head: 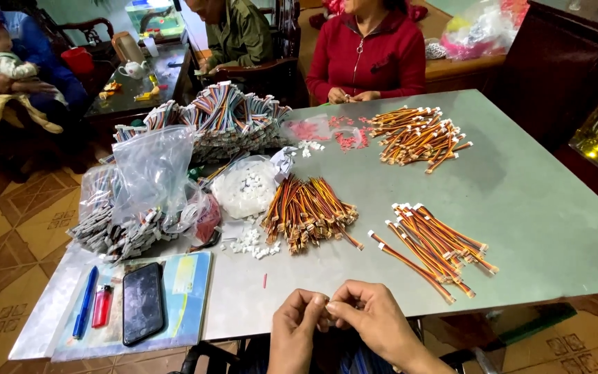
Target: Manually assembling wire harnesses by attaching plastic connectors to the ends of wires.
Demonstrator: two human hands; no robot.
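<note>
Nearest the lens: left hand (297,329) and right hand (375,322), fingertips pinched shut against each other, just off the near edge of the grey-green metal table (534,208). Cannot tell what sits in the pinch; too small, and covered by the fingers. Held over the lap rather than over the tabletop, so probably lost to the floor if either pinch slackens.

Far left, on a pale blue plastic folder (188,291): blue pen (85,303), red lighter (102,305), black phone (142,303), all side by side. Juts past the table corner, that folder; likely to tip with a knock from the left elbow.

Further in, crumpled clear plastic bags (150,170) over stacks of banded wire sets. Beside them, loose small white plastic connector housings (252,242), spilled bare on the table and easily scattered by a careless sweep. Nearer the edge, one thin red sliver (265,280), lying alone.

Centre: fanned bundle of orange, red and black wire leads (309,211), unbound, ends pointing many ways. Prone to snagging, so pulling one lead may drag its neighbours.

Right of the hands, and nearest to them: smaller row of like-coloured wire leads with white plugs fitted (437,246), well apart from the centre bundle. At risk of mixing with the unfitted leads if either heap spreads.

Far side: another spread of fitted leads (417,135), near another person's hands (351,95).
</note>
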